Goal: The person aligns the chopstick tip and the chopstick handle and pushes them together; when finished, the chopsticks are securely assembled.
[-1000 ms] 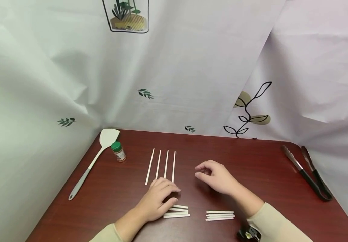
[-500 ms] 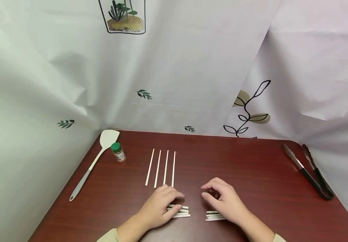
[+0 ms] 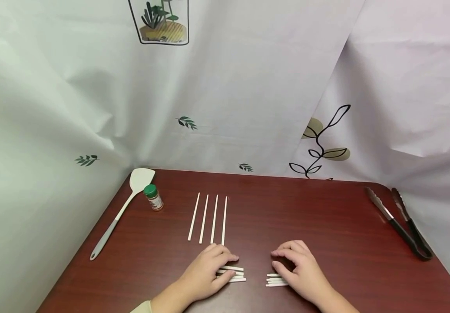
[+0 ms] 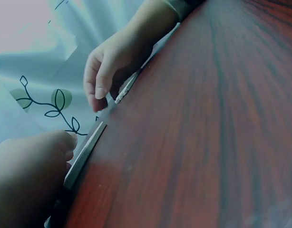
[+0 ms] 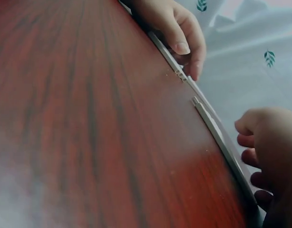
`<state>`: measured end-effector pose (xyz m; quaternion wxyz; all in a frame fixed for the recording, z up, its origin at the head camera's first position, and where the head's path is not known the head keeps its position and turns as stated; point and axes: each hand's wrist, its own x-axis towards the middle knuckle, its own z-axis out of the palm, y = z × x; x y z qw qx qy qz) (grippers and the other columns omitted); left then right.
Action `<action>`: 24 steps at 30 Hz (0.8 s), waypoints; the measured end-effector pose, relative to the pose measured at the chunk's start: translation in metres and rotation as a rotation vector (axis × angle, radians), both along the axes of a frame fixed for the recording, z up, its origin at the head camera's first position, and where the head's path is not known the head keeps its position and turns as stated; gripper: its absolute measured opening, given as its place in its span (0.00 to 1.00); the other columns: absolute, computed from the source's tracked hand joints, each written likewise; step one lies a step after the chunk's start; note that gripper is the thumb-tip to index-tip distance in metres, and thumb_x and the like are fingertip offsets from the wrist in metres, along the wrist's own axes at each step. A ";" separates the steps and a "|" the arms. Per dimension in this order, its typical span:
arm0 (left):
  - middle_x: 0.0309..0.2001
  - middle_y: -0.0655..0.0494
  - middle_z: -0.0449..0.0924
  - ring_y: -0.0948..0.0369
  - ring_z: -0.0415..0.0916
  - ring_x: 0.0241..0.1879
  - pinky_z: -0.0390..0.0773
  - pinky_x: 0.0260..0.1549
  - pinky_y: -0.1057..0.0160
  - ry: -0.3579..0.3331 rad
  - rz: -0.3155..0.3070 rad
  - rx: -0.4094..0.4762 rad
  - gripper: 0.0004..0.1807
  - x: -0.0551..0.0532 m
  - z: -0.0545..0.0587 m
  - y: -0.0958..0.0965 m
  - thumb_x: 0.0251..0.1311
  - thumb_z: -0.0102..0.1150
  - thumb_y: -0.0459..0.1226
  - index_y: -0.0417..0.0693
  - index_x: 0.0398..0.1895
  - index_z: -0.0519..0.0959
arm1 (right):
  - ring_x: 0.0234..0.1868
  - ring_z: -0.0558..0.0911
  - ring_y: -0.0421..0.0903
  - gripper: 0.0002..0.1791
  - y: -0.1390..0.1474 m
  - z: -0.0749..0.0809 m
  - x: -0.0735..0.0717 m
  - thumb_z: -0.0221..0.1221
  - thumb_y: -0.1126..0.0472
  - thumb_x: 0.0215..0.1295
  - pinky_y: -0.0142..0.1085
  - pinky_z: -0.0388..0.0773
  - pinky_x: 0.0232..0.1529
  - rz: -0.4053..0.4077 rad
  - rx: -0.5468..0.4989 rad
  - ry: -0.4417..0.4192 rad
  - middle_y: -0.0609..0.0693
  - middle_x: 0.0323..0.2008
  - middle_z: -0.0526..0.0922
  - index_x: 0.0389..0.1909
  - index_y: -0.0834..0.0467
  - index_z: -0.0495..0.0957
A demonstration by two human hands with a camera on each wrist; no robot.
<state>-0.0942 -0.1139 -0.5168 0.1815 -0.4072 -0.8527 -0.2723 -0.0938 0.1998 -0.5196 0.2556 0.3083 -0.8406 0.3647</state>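
Note:
My left hand (image 3: 205, 274) lies over a group of short white sticks (image 3: 238, 280) near the front of the table, covering their left parts. Its fingers are loosely bent, with none of the sticks gripped. My right hand (image 3: 304, 273) hovers at a second group of white sticks (image 3: 276, 282), hiding their right ends. Thumb and fingertips of that hand stand apart, holding nothing. The right wrist view shows the right hand (image 5: 274, 152) beside the sticks (image 5: 217, 133). Beyond the left hand, several white sticks (image 3: 214, 219) lie roughly side by side, pointing away.
A white spatula (image 3: 121, 208) with a grey handle lies along the left side, next to a green-capped spice jar (image 3: 154, 199). Black-handled tongs (image 3: 405, 232) lie at the right edge. A patterned white curtain (image 3: 248, 87) hangs behind the dark red table (image 3: 307, 208).
My right hand has come back toward me and over the right group of sticks. The left hand has drifted slightly nearer and right. The sticks lie as before.

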 end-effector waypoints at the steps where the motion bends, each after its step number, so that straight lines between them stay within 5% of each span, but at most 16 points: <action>1: 0.46 0.67 0.81 0.66 0.75 0.46 0.75 0.51 0.64 0.007 -0.001 0.003 0.14 0.000 0.000 0.000 0.63 0.72 0.42 0.53 0.51 0.87 | 0.47 0.79 0.43 0.19 0.001 -0.001 0.001 0.80 0.66 0.49 0.29 0.69 0.54 -0.006 0.009 -0.006 0.37 0.43 0.84 0.42 0.49 0.91; 8: 0.38 0.71 0.76 0.71 0.70 0.39 0.73 0.46 0.65 0.021 -0.002 -0.005 0.09 0.001 -0.001 0.000 0.62 0.74 0.43 0.59 0.45 0.90 | 0.47 0.77 0.38 0.17 0.002 -0.002 0.006 0.81 0.61 0.47 0.36 0.67 0.52 -0.029 0.089 -0.026 0.32 0.42 0.82 0.40 0.47 0.93; 24: 0.36 0.73 0.76 0.72 0.70 0.38 0.74 0.46 0.64 0.040 -0.033 -0.008 0.11 0.000 -0.002 0.000 0.55 0.79 0.48 0.61 0.41 0.91 | 0.43 0.76 0.34 0.19 0.002 -0.005 0.005 0.84 0.59 0.42 0.43 0.69 0.48 0.061 0.072 -0.004 0.27 0.35 0.79 0.35 0.37 0.91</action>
